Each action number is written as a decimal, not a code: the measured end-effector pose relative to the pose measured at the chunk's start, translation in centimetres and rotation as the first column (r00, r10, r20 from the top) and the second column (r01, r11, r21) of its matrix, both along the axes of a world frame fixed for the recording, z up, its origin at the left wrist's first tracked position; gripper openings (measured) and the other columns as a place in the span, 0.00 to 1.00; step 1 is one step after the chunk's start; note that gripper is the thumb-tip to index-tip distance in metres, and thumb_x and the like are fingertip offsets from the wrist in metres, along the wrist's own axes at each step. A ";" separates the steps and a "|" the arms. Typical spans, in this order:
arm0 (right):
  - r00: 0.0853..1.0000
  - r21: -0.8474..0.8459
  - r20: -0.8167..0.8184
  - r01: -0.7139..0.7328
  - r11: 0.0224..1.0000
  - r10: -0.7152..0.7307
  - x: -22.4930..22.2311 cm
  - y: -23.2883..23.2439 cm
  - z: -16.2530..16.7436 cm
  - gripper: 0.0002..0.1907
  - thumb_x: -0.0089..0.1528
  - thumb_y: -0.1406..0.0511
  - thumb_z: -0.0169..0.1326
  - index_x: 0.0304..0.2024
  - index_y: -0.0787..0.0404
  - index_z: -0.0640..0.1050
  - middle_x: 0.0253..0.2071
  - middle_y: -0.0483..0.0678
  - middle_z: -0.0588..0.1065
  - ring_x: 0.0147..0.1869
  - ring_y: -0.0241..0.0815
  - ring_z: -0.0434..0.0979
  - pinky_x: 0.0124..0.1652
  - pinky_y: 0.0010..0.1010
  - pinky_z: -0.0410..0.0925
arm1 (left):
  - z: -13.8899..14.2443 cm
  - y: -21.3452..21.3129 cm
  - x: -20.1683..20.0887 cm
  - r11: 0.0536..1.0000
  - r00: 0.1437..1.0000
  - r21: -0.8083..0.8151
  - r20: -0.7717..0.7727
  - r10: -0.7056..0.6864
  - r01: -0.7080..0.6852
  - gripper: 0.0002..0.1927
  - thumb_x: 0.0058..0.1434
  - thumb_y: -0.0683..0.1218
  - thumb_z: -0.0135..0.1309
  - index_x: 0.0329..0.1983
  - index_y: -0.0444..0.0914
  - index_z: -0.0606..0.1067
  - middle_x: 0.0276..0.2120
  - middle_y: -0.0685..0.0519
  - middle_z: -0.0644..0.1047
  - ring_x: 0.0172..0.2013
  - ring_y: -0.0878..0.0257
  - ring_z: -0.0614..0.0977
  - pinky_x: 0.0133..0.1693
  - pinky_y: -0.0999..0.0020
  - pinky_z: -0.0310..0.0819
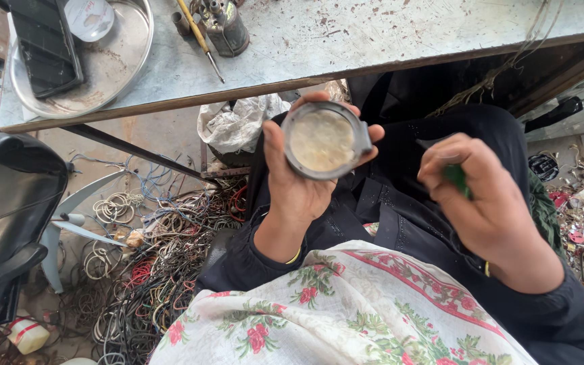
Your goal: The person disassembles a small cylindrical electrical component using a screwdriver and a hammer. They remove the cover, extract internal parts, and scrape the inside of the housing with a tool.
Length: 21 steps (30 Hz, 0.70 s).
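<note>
1. Grey metal ring with a cloudy, cream-coloured disc face: this round part [322, 140] sits in the left hand [299, 182], fingers curled around its rim from behind, thumb on the near edge. It is held up above the lap, just below the edge of the scratched metal table [386, 40].
2. The right hand [484, 203] is closed around a green-handled tool [455, 177]; only a sliver of green shows, and the tip is hidden, so its kind cannot be told. The two hands are near but apart.
3. Risk: the part is gripped by its rim only. A hard push from the tool could likely tip it out of the fingers.
4. Risk: a dropped part would probably land in the tangle of wires [163, 270] on the floor and be hard to find.
5. Risk: a tool slipping off the rim could strike the left thumb or scratch the disc face.
6. Risk: the floral cloth [346, 311] over the lap could snag the tool.
</note>
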State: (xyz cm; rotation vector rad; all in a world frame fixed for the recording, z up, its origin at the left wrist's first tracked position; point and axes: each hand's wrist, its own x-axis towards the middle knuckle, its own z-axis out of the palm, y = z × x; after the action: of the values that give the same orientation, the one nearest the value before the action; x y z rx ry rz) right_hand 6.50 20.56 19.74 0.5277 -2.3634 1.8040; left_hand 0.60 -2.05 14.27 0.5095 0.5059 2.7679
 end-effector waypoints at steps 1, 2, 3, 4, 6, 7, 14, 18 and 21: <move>1.000 -0.031 0.026 0.010 0.999 -0.009 0.0 0.0 -0.2 0.09 0.66 0.71 0.51 0.49 0.65 0.71 0.45 0.45 0.71 0.46 0.30 0.71 0.46 0.21 0.66 | -0.1 0.3 0.1 0.998 0.998 -0.054 -0.060 0.025 -0.029 0.39 0.70 0.71 0.51 0.68 0.37 0.62 0.56 0.38 0.74 0.56 0.38 0.79 0.55 0.42 0.79; 0.998 -0.061 0.053 0.022 0.998 -0.019 -0.1 -0.1 -0.5 0.11 0.67 0.71 0.54 0.52 0.66 0.73 0.47 0.45 0.71 0.48 0.30 0.71 0.48 0.21 0.66 | -0.2 0.5 0.2 0.993 0.991 -0.104 -0.121 0.050 -0.063 0.39 0.69 0.70 0.53 0.68 0.37 0.62 0.56 0.38 0.74 0.56 0.40 0.79 0.56 0.43 0.78; 0.996 -0.091 0.079 0.036 0.995 -0.029 -0.1 -0.1 -0.7 0.13 0.68 0.70 0.57 0.55 0.67 0.74 0.48 0.46 0.72 0.50 0.30 0.71 0.49 0.21 0.65 | -0.4 0.9 0.5 0.980 0.979 -0.172 -0.190 0.067 -0.101 0.40 0.68 0.69 0.55 0.69 0.38 0.63 0.56 0.39 0.74 0.56 0.42 0.79 0.58 0.45 0.78; 0.998 -0.081 0.061 0.033 0.996 -0.028 -0.2 -0.1 -0.9 0.17 0.67 0.70 0.58 0.58 0.67 0.74 0.49 0.45 0.71 0.49 0.30 0.70 0.48 0.20 0.64 | -0.5 1.2 0.7 0.961 0.962 -0.236 -0.260 0.078 -0.142 0.40 0.66 0.68 0.57 0.69 0.39 0.64 0.56 0.40 0.73 0.57 0.44 0.79 0.60 0.47 0.78; 0.999 -0.059 0.024 0.027 0.998 -0.026 -0.5 -0.3 -1.4 0.25 0.63 0.70 0.60 0.63 0.67 0.73 0.51 0.45 0.70 0.47 0.29 0.68 0.45 0.20 0.63 | -0.7 1.6 0.9 0.863 0.880 -0.389 -0.460 0.120 -0.321 0.39 0.66 0.69 0.58 0.68 0.39 0.66 0.57 0.44 0.72 0.57 0.52 0.77 0.61 0.57 0.73; 0.999 -0.009 -0.002 0.046 0.999 -0.046 -0.6 -0.4 -1.7 0.27 0.62 0.69 0.61 0.63 0.67 0.73 0.51 0.45 0.70 0.47 0.30 0.68 0.45 0.21 0.63 | -0.7 1.7 1.0 0.792 0.834 -0.455 -0.538 0.119 -0.407 0.38 0.66 0.68 0.58 0.68 0.40 0.67 0.57 0.45 0.72 0.57 0.54 0.76 0.61 0.60 0.71; 0.999 -0.047 -0.049 0.010 0.999 -0.012 -1.3 -0.3 -3.6 0.28 0.59 0.65 0.67 0.58 0.65 0.72 0.52 0.45 0.67 0.54 0.33 0.68 0.51 0.24 0.65 | 0.3 2.1 1.1 0.539 0.684 -0.575 -0.729 0.003 -0.615 0.41 0.60 0.65 0.65 0.69 0.41 0.67 0.64 0.47 0.69 0.64 0.59 0.68 0.66 0.66 0.64; 0.994 -0.166 -0.111 -0.026 0.986 0.007 -1.1 0.0 -4.6 0.25 0.59 0.68 0.66 0.54 0.63 0.70 0.55 0.44 0.67 0.56 0.32 0.68 0.58 0.25 0.65 | 0.7 2.3 1.2 0.719 0.833 -0.625 -0.540 -0.119 -0.303 0.47 0.56 0.62 0.73 0.72 0.42 0.64 0.65 0.50 0.67 0.65 0.61 0.69 0.68 0.67 0.64; 0.999 -0.191 -0.031 -0.019 0.981 0.013 -1.0 0.4 -4.5 0.19 0.59 0.71 0.65 0.43 0.61 0.67 0.42 0.43 0.65 0.46 0.31 0.65 0.47 0.24 0.63 | 0.4 1.8 1.1 0.691 0.819 -0.663 -0.544 -0.181 -0.288 0.42 0.54 0.56 0.74 0.68 0.40 0.68 0.61 0.51 0.67 0.63 0.62 0.69 0.66 0.68 0.63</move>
State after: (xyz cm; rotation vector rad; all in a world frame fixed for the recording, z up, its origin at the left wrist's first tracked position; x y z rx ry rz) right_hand 5.47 20.98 15.23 0.5459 -2.1414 1.9886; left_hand 1.74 -0.28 14.63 1.1158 1.6915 2.1049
